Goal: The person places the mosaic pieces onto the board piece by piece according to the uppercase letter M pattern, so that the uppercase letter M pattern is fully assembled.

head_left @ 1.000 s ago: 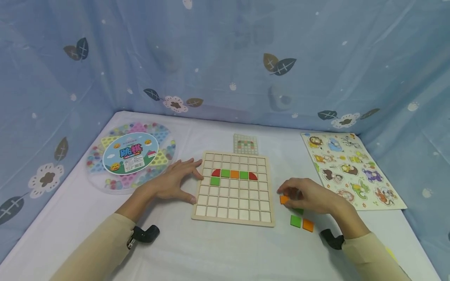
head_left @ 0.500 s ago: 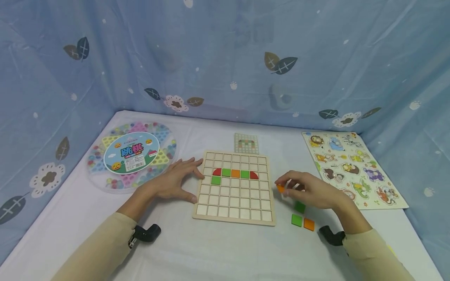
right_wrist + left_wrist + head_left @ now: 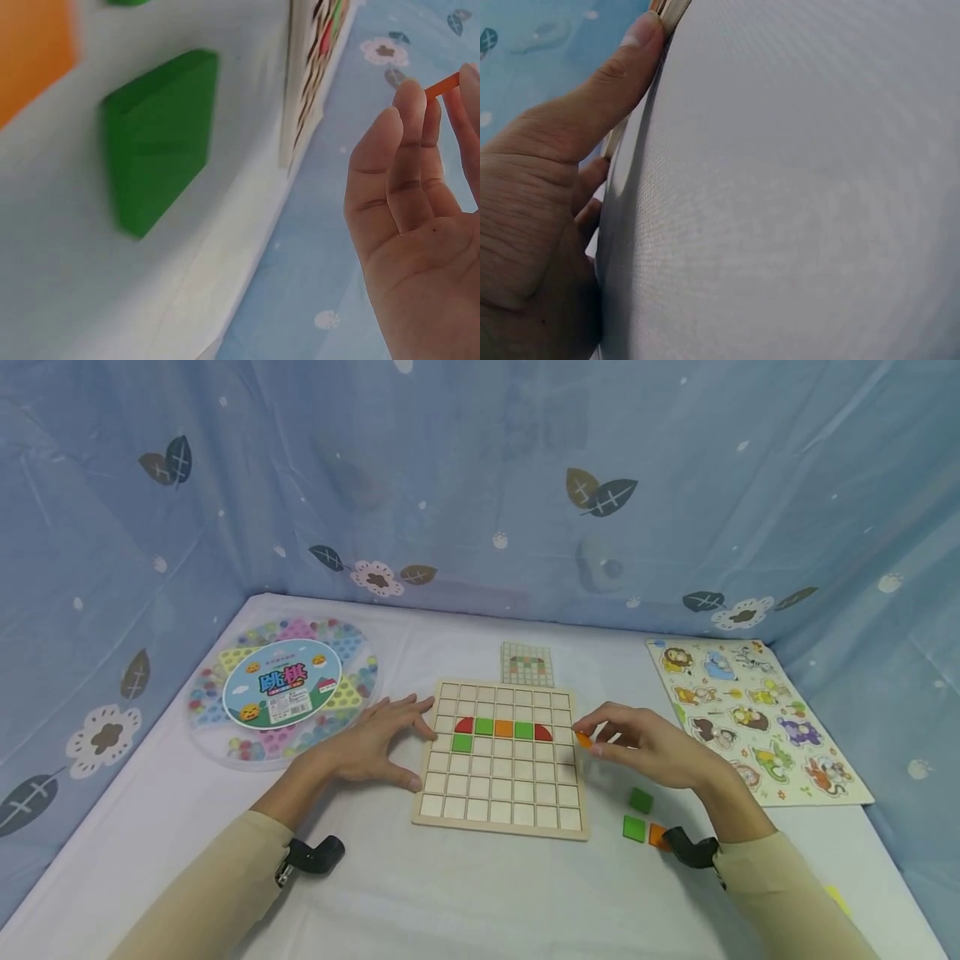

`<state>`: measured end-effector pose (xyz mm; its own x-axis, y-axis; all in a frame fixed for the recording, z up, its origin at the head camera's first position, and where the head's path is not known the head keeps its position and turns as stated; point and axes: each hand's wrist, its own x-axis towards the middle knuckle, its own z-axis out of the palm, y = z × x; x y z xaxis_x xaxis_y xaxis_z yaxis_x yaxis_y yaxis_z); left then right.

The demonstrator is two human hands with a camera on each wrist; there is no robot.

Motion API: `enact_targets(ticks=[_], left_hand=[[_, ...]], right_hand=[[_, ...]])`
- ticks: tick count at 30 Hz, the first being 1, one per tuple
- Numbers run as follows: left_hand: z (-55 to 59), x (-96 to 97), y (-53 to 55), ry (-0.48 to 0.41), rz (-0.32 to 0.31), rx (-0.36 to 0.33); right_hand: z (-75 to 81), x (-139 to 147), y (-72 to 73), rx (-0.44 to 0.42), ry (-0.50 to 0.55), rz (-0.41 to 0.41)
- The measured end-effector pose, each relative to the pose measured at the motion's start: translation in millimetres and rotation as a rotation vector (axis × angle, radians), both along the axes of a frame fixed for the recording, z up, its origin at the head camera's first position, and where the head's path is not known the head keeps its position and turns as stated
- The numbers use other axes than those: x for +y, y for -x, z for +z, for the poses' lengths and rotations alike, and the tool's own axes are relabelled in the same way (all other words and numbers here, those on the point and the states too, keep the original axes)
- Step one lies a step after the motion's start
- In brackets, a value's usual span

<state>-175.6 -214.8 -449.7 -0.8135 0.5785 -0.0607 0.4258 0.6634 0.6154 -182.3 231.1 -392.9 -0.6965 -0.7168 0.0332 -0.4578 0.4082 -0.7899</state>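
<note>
Thin orange tile (image 3: 582, 739), fingertip-pinched by the right hand (image 3: 651, 747), is at the right edge of a wooden grid board (image 3: 500, 791). The left hand (image 3: 373, 745), fingers spread, touches the left edge.

Tilted orange tile (image 3: 582, 739) in R hand (image 3: 647, 745) nr R edge of wdn grid board (image 3: 500, 790), L hand (image 3: 372, 745) at L edge.

Open worktop (image 3: 465, 893) stretches from the grid board (image 3: 491, 788) toward the near edge, sleeved forearms (image 3: 206, 889) blocking either side.
</note>
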Motion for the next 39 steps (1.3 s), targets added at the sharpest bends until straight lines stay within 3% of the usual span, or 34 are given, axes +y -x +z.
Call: enact_targets(ticks=[20, 39], left_hand=[[3.2, 2.6, 1.7, 0.012, -0.007, -0.014], [2.2, 2.3, -0.3, 0.015, 0.007, -0.019]], right_hand=[[9.8, -42.6, 13.5, 0.004, 0.005, 0.037], [11.3, -82.8, 23.2, -0.022, 0.086, 0.094]])
